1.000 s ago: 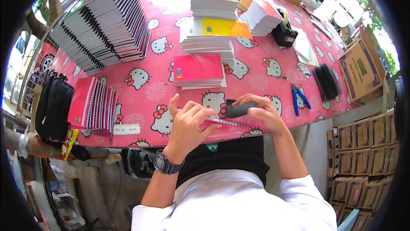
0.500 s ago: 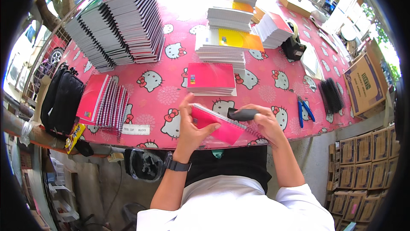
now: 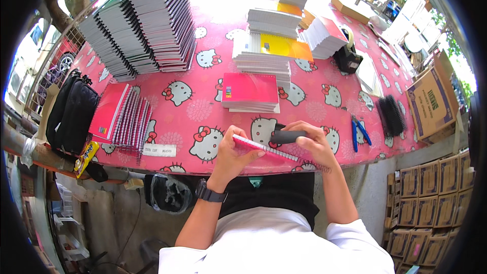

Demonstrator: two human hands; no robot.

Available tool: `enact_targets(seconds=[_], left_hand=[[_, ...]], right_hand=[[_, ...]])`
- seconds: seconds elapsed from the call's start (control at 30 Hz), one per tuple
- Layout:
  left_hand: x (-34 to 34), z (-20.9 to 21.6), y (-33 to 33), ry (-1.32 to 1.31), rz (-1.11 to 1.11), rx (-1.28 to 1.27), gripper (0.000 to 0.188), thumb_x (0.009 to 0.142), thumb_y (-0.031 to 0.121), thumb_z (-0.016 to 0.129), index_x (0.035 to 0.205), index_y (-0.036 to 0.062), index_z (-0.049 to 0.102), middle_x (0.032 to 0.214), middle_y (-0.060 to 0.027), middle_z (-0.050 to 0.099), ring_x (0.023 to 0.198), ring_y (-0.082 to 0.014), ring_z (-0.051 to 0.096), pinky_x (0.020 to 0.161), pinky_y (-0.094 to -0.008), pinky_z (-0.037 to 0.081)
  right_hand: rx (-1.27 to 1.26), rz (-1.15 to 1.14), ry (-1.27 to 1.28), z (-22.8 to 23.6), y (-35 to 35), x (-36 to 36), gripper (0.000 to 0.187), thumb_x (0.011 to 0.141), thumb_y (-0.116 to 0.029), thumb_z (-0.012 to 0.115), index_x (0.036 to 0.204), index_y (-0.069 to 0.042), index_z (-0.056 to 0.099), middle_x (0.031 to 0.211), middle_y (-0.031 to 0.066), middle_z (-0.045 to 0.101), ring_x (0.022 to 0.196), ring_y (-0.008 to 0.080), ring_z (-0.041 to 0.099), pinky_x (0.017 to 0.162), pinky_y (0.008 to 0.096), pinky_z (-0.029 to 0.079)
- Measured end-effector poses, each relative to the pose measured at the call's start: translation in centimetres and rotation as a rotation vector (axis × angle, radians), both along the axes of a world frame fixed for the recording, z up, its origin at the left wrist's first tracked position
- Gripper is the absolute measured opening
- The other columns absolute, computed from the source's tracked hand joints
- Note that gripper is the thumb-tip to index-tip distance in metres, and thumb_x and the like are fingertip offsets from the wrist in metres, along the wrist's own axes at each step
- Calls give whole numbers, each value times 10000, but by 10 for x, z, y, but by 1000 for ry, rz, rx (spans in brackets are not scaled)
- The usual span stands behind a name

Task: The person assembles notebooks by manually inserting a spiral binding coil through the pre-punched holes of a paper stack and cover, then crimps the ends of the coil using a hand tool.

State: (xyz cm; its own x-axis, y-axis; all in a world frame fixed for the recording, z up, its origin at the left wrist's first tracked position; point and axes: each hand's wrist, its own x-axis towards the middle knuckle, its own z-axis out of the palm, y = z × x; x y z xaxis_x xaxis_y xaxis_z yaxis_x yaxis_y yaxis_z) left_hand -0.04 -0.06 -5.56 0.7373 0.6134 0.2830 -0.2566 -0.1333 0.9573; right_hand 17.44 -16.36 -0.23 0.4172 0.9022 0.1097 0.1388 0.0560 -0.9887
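My left hand (image 3: 231,158) is closed on a small pink notebook (image 3: 271,150), thumb on the near side and fingers behind. The notebook is tilted, so its bound edge and white page edges face up. A spiral wire (image 3: 315,165) runs along that edge and sticks out past its right end, below my right hand. My right hand (image 3: 317,144) is wrapped around a dark grey, rounded hand tool (image 3: 289,136) just above the notebook. Whether the tool touches the wire, I cannot tell. A short pile of pink-covered pads (image 3: 251,89) lies just beyond my hands.
Leaning spiral notebooks (image 3: 109,114) and a black bag (image 3: 73,114) sit left. Tall spiral-bound stacks (image 3: 162,25) and unbound stacks (image 3: 264,63) stand farther back. Blue-handled pliers (image 3: 360,133), a black brush (image 3: 391,115), a tape dispenser (image 3: 348,60) and a carton (image 3: 432,96) are right.
My left hand has tipped the notebook, so its pink cover has turned away and the bound edge now shows. My right hand keeps the dark tool in nearly the same place.
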Motion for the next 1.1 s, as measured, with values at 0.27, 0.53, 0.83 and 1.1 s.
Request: enact_targets(seconds=[0.27,0.53,0.83,1.1], left_hand=[[-2,4,5,90,-88,-29,448,718,73,833,940,99,444,898,9,480,825,-70,528,743,-232,468],[1,0,5,122,-69,28,428,737,59,817,970,95,461,885,10,522,820,-69,548,747,-233,472],[1,-3,11,93,-87,68,414,751,37,797,963,105,448,873,15,528,827,-66,544,755,-225,466],[0,-3,4,70,-99,-57,424,721,134,836,923,87,466,827,14,524,759,-76,516,685,-242,450]], right_hand=[[257,180,241,15,7,-3,452,813,-356,651,1024,44,664,1055,140,657,991,206,595,874,355,442],[321,343,429,0,14,-1,514,879,-364,634,1125,87,614,1046,127,640,926,155,594,815,286,472],[39,256,16,7,22,0,500,837,-365,632,1090,67,646,1109,144,648,984,182,605,867,320,467],[-26,193,104,5,33,-8,549,862,-406,620,1078,99,628,1080,132,648,956,169,598,820,295,470]])
